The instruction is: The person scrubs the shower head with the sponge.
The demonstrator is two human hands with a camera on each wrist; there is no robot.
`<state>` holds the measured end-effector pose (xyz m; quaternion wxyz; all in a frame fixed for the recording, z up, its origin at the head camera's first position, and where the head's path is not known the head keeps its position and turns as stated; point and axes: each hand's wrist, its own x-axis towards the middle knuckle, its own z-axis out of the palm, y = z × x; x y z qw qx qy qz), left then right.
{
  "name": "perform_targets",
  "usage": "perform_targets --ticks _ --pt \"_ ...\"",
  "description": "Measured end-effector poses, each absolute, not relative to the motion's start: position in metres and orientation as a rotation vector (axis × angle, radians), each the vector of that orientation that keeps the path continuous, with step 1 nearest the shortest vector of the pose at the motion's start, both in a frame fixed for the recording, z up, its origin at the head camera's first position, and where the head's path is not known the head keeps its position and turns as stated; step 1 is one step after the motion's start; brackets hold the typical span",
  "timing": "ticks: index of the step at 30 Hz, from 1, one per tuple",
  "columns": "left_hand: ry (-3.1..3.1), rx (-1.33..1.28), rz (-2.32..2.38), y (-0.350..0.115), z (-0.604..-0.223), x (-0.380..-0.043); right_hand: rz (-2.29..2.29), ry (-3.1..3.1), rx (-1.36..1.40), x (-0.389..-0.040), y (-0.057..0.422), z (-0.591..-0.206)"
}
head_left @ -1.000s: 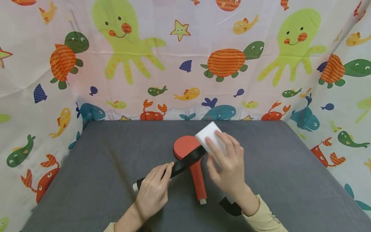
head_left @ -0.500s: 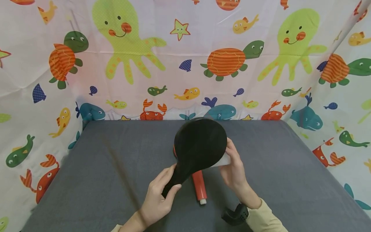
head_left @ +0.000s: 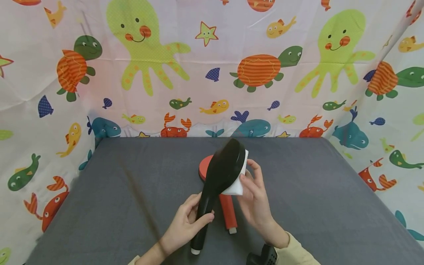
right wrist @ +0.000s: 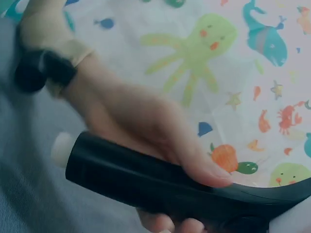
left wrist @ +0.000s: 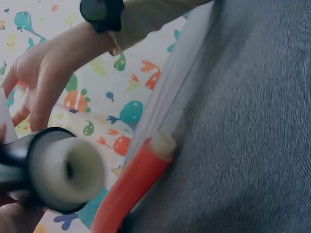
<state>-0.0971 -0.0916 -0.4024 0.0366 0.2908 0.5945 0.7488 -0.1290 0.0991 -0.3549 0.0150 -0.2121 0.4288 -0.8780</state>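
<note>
My left hand [head_left: 185,224] grips the handle of a black hand-held shower head [head_left: 225,165], which is raised over the table and tilted with its round face turned to the right. In the left wrist view, the white hollow end [left wrist: 73,170] of that handle looms close to the camera. My right hand [head_left: 255,206] holds a white sponge [head_left: 237,186] flat against the face, thumb and fingers at its outer side. Much of the sponge is hidden behind the head. A red shower head [head_left: 228,213] lies on the table behind, partly covered by the black one.
The grey table [head_left: 132,206] ends at a hanging cloth [head_left: 198,73] printed with sea animals, at the back and both sides. A black wrist camera [head_left: 263,255] sits at the right sleeve.
The black shower head has swung from a low slant, through showing its broad back, to a steeper stance with its face rightward. The right hand has moved down with the sponge, onto the face.
</note>
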Motion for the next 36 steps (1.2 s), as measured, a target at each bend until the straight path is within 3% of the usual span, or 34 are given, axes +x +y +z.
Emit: perform_targets --ticks 5,11,16,20,28,32,36 --pt "1.736 0.786 2.266 -0.091 -0.403 -0.095 -2.59 1.978 -0.89 -0.128 0.088 -0.368" --pt "1.501 0.891 2.296 -0.093 -0.404 -0.096 -2.107 2.691 -1.627 -0.137 0.079 -0.386" --pt "1.372 0.97 2.255 -0.095 -0.407 -0.098 -1.619 2.902 -2.114 -0.145 0.079 -0.375" --pt "1.263 0.951 2.164 -0.093 -0.408 -0.097 -1.58 3.031 -2.01 -0.156 0.086 -0.359" --pt "1.213 0.899 2.172 -0.094 -0.403 -0.096 -1.751 3.262 -1.312 -0.172 0.113 -0.362" --pt "1.177 0.912 2.256 -0.097 -0.402 -0.099 -1.694 3.217 -1.315 -0.161 0.112 -0.382" --pt "1.151 0.899 2.287 -0.098 -0.405 -0.102 -1.606 3.1 -1.545 -0.144 0.102 -0.392"
